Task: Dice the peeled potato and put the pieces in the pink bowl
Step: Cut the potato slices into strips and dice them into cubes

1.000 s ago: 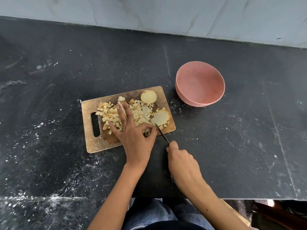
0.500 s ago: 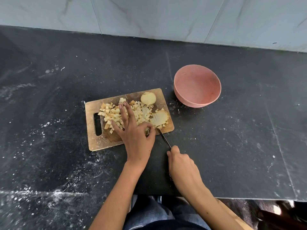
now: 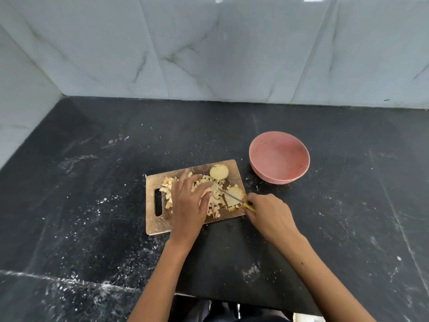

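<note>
A wooden cutting board (image 3: 153, 224) lies on the black counter. Several diced potato pieces (image 3: 214, 204) are heaped on it, with a round potato end (image 3: 219, 171) at the far edge and a sliced potato chunk (image 3: 234, 196) near the right edge. My left hand (image 3: 189, 203) lies flat over the diced heap, fingers straight. My right hand (image 3: 269, 214) grips the yellow handle of a knife (image 3: 231, 195), whose blade reaches left across the sliced chunk. The pink bowl (image 3: 279, 158) stands empty to the right, beyond the board.
White marble-patterned wall tiles (image 3: 209, 54) rise behind the counter and at the left. The black counter (image 3: 92, 194) is dusted with white specks. Its front edge (image 3: 232, 298) runs just below my forearms.
The camera tilted up, showing more wall. My right hand moved up to the board's right edge, and the knife blade now lies across the sliced chunk. My left hand stays on the dice.
</note>
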`<state>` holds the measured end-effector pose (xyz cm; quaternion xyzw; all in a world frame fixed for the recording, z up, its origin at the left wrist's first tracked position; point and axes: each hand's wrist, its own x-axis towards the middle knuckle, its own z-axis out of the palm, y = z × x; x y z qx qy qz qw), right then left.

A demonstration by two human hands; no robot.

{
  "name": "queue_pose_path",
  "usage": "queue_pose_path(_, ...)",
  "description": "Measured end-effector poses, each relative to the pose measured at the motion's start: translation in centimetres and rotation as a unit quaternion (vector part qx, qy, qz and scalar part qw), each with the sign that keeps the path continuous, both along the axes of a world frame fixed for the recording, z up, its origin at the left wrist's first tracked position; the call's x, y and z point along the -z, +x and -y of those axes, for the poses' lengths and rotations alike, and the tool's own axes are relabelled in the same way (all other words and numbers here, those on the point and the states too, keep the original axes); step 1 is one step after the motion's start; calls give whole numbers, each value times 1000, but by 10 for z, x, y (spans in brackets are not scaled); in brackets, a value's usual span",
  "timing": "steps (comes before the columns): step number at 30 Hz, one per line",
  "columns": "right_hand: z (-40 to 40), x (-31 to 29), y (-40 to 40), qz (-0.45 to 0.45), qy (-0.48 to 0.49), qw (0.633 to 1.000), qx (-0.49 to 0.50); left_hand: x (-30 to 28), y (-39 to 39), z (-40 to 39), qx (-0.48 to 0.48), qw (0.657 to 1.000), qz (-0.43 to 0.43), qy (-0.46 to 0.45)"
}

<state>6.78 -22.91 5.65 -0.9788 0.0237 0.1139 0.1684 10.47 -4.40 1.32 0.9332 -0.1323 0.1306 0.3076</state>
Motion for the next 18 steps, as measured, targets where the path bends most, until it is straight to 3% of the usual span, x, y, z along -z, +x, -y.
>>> queue_pose_path(8,19,4,9,57,8,998,-36,-7,-8,0,62,997,-30,28)
queue_pose_path(11,22,4,12,69,-9,995,-67,-12,-5,2,109,991,-17,78)
queue_pose_path(18,28,18,21,44,91,993,55,-17,-4,-18,20,998,-47,37)
